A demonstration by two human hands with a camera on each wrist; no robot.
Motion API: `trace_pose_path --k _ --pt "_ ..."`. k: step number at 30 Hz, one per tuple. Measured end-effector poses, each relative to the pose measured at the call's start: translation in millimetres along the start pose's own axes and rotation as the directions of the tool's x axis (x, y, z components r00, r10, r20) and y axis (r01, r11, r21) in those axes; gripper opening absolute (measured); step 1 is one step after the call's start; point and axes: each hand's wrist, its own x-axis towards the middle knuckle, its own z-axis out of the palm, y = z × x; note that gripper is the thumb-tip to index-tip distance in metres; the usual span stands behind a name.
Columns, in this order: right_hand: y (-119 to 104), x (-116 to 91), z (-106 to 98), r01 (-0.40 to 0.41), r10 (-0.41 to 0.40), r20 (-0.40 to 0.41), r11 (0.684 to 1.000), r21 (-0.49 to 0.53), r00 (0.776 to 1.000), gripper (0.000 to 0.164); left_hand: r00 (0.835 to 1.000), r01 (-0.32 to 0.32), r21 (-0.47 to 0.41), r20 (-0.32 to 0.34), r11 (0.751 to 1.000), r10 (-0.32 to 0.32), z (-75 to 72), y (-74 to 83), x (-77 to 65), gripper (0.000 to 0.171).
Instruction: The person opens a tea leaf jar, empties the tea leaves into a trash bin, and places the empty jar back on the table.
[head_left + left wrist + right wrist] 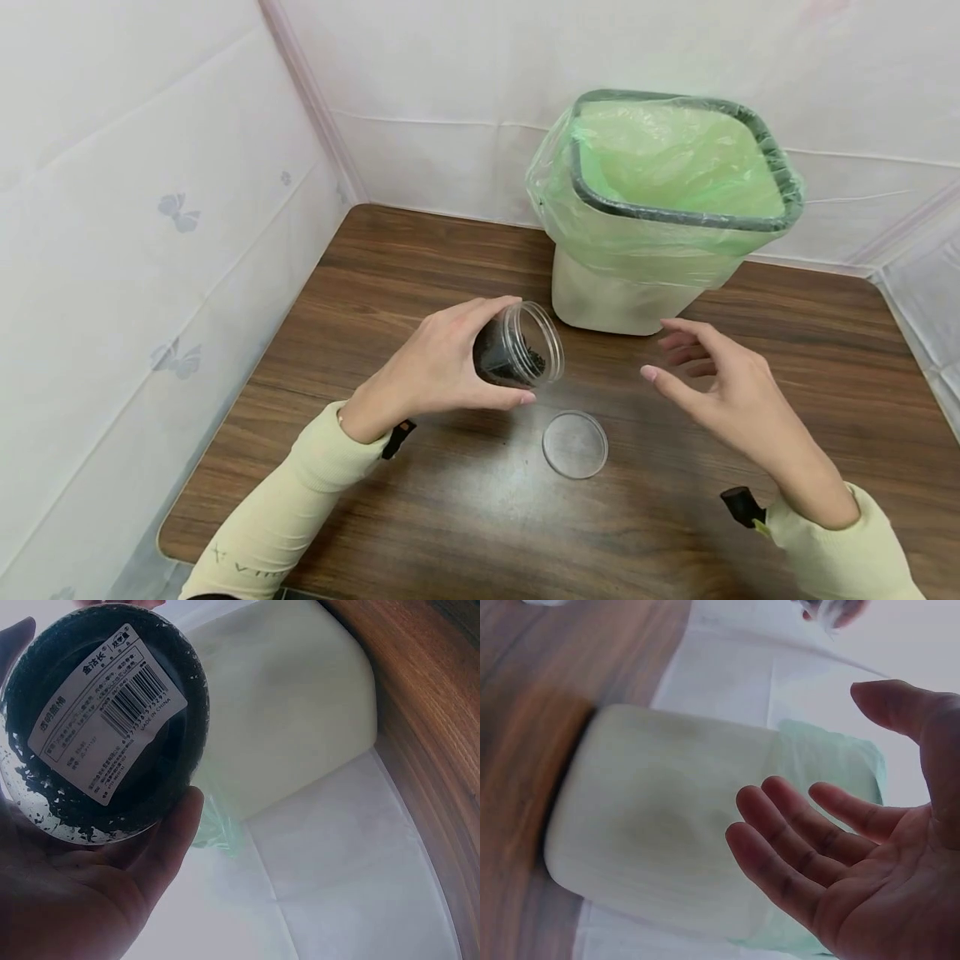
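My left hand (442,358) grips a clear plastic jar (517,346), fingers and thumb round its side. The jar is tilted with its uncovered mouth to the right, and dark loose bits that look like tea leaves lie inside. Its base, bearing a white barcode label (109,712), faces the left wrist view. A round clear lid (575,444) lies flat on the table just below the jar. My right hand (727,392) hovers right of the jar, palm inward, fingers relaxed, holding nothing. In the right wrist view the same hand (855,862) shows loosely spread fingers.
A whitish trash bin (622,292) lined with a green plastic bag (675,250) stands at the back of the brown wooden table (420,258), behind both hands. White sheeting (435,83) hangs behind and to the left. Small dark specks lie near the lid.
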Motion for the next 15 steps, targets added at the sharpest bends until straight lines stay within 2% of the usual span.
trace_pose_path --k 6,15 --pt "-1 1 -9 -0.049 0.049 -0.028 0.999 0.006 0.998 0.05 1.0 0.012 -0.002 -0.012 1.0 -0.012 -0.6 0.5 1.8 0.098" --pt "-4 5 -18 -0.054 0.057 -0.061 0.997 0.052 0.997 0.05 0.999 -0.002 -0.017 -0.045 1.0 0.001 -0.5 1.0 5.5 0.097"
